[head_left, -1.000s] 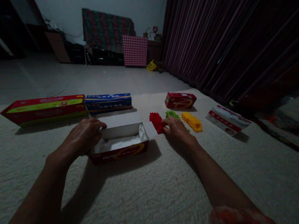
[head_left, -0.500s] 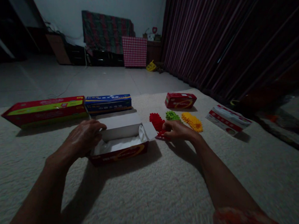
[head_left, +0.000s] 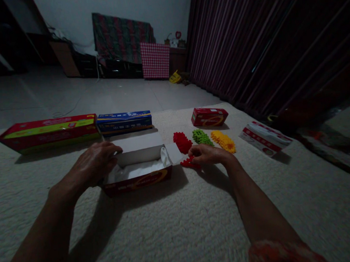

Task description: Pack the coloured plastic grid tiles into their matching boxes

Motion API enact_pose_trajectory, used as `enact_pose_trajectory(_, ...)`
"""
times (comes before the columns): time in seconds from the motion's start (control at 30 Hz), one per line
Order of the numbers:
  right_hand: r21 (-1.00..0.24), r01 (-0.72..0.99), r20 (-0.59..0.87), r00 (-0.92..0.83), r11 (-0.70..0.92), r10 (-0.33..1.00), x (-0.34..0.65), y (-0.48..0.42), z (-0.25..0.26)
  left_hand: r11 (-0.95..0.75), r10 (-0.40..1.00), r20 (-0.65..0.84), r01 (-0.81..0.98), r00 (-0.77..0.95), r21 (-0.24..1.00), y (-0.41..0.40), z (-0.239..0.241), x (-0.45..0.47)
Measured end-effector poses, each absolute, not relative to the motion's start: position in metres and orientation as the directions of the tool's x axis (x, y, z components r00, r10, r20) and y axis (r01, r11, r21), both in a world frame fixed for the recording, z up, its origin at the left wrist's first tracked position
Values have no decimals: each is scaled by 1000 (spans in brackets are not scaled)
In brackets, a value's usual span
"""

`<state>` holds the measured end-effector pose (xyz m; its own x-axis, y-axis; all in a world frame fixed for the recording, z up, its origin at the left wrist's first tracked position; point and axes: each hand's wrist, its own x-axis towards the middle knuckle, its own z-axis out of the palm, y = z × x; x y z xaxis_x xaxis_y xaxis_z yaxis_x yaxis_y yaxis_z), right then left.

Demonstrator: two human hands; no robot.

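Observation:
My left hand (head_left: 100,161) is closed on the left end of an open cardboard box (head_left: 138,183), which is dark red outside and white inside. The box's lid flap stands back, and a side flap (head_left: 173,153) sticks out to the right. White material (head_left: 141,169) lies inside it. My right hand (head_left: 207,154) pinches a flat red plastic piece with toothed edges (head_left: 190,163), just right of that flap. Right behind the piece lies a stack of red toothed pieces (head_left: 182,142). Green pieces (head_left: 202,137) and yellow pieces (head_left: 223,141) lie farther right.
A long red and yellow-green box (head_left: 51,133) and a blue box (head_left: 125,122) lie end to end behind the open box. A small red box (head_left: 210,117) and a white and red box (head_left: 265,138) stand at right. All rest on a pale quilted mat (head_left: 169,227).
The red piece in my right hand has come slightly nearer to me and shows more of its surface. My left hand keeps its hold on the box. The view has shifted a little.

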<state>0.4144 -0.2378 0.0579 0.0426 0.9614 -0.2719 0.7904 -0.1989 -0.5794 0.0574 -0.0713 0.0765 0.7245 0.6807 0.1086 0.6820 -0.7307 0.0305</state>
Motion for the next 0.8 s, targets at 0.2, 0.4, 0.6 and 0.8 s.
enact_pose_trajectory(0.2,-647,737,-340,-50,-194,939,415,-237,59,-748,661,125,663,740,32,-70,76,56)
enact_pose_trajectory(0.4,-647,747,-211,22,-156,977,417,-235,57,-753,655,142,656,742,47,-66,71,54)
enact_pose_trajectory(0.6,-627,771,-300,-106,-112,948,420,-236,59,-756,652,126,653,747,39,-64,70,54)
enact_pose_trajectory(0.8,-572,807,-374,-101,-144,922,424,-237,57,-762,645,139,645,751,50,-62,68,53)
